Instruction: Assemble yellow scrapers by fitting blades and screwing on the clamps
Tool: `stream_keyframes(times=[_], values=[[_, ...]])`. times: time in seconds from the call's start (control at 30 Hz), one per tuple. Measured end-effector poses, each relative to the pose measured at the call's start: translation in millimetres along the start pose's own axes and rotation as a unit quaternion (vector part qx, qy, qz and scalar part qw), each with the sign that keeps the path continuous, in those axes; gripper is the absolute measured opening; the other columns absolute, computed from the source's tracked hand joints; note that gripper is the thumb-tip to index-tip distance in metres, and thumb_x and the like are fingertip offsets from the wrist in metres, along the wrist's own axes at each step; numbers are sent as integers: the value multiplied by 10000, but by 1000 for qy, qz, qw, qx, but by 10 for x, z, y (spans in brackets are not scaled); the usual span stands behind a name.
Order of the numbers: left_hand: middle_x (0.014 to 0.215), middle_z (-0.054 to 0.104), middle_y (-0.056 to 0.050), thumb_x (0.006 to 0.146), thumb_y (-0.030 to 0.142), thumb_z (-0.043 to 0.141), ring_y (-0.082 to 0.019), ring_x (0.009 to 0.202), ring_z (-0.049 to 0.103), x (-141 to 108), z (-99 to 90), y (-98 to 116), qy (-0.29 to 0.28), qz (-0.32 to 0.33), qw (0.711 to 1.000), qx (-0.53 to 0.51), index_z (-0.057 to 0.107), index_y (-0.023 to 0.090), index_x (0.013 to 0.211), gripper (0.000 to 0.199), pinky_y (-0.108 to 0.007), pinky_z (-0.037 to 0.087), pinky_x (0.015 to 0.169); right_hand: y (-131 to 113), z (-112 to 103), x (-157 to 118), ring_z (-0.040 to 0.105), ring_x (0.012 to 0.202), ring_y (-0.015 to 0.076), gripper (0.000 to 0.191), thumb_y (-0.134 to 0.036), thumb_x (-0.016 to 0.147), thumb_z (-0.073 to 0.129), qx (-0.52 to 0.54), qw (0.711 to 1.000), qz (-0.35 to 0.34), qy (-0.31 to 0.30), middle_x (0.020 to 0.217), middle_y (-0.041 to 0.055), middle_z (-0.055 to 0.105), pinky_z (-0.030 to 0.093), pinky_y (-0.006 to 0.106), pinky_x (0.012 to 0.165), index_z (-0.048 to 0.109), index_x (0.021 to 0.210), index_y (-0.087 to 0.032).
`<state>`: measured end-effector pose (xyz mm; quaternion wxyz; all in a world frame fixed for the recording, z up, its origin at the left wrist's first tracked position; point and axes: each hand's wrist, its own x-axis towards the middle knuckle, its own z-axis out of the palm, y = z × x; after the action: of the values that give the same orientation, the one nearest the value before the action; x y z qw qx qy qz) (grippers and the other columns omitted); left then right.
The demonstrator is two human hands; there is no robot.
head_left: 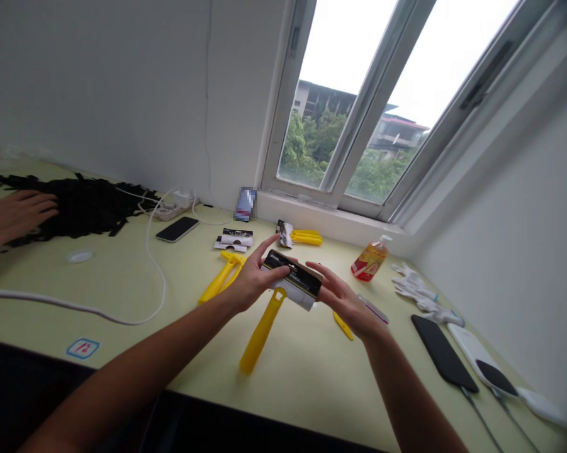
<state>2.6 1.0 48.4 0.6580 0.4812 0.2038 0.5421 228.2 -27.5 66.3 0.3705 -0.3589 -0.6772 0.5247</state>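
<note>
A black-and-white cardboard sleeve [293, 277] is between my two hands, over the head of a tool with a yellow handle [262, 333] that points down toward the table's front edge. My left hand [259, 274] grips the sleeve's left end, thumb across its printed face. At the right end, my right hand [342, 297] holds the sleeve with fingers partly behind it and the index finger raised. The tool's head is hidden by the sleeve. Just left of my left hand lie yellow handles [219, 280]. A small yellow piece [343, 326] rests below my right hand.
Behind are flat printed sleeves [233, 240] and sleeved yellow tools [306, 237]. A bottle [370, 258], white gloves [418, 292] and a black phone-like device [443, 352] stand or lie right. Left are a phone [177, 229], cable, black strips [94, 204] and another person's hand [21, 217].
</note>
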Motion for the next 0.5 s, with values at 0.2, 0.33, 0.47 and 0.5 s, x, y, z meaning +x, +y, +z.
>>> stream_keyframes(times=[0.2, 0.33, 0.47, 0.5], values=[[939, 702, -45, 692, 367, 817, -203, 887, 665, 327, 345, -1, 109, 103, 987, 60, 656, 199, 1104, 473, -332, 537, 819, 81, -1, 1, 683, 881, 225, 465, -449, 837, 676, 54, 993, -54, 92, 1086, 94, 696, 535, 415, 829, 556, 1242, -253], [834, 706, -66, 663, 355, 830, -176, 740, 644, 637, 385, -6, 30, 30, 987, 156, 702, 141, 869, 323, -304, 523, 700, 225, -278, 168, 628, 676, 170, 380, -467, 767, 738, 26, 971, -63, 231, 762, 50, 686, 529, 345, 686, 647, 1002, -183], [773, 701, -67, 629, 280, 845, -137, 561, 588, 1072, 281, 29, 72, -29, 961, 265, 723, 134, 879, 314, -260, 470, 533, 190, -561, 269, 611, 670, 167, 466, -514, 731, 740, -26, 948, -54, 312, 799, 64, 678, 527, 360, 672, 645, 1023, -162], [773, 695, -62, 655, 273, 826, -142, 575, 599, 1196, 242, 16, 111, -23, 955, 275, 714, 137, 891, 294, -257, 476, 537, 119, -567, 232, 620, 703, 176, 460, -507, 732, 739, -47, 938, -60, 338, 846, 77, 683, 531, 371, 689, 643, 1026, -165]])
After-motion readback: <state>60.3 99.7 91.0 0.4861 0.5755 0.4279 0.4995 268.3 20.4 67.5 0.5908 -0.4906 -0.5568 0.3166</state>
